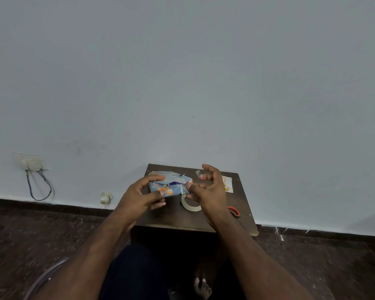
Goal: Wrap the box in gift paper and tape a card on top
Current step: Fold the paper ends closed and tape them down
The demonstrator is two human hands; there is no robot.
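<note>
Pale blue-grey wall (182,72) fills most of the frame, and below it a dark speckled floor (30,234) runs along the bottom with a black skirting strip between them. Low in the middle sits my small dark wooden table (171,219), pushed against the wall. On it, centre frame, the box (171,184) in blue and orange gift paper, my left hand (143,191) gripping its left end, fingers over the top and thumb on the near face. My right hand (208,189) is at its right end, thumb pressing the paper, a small strip of clear tape (197,173) stuck to a raised fingertip. Just below the box lies the tape roll (189,205). Right of my hand, the card (227,184) near the wall, and red scissor handles (234,211) nearer me. At lower left of the wall, a socket (31,162) with a looping cable.
</note>
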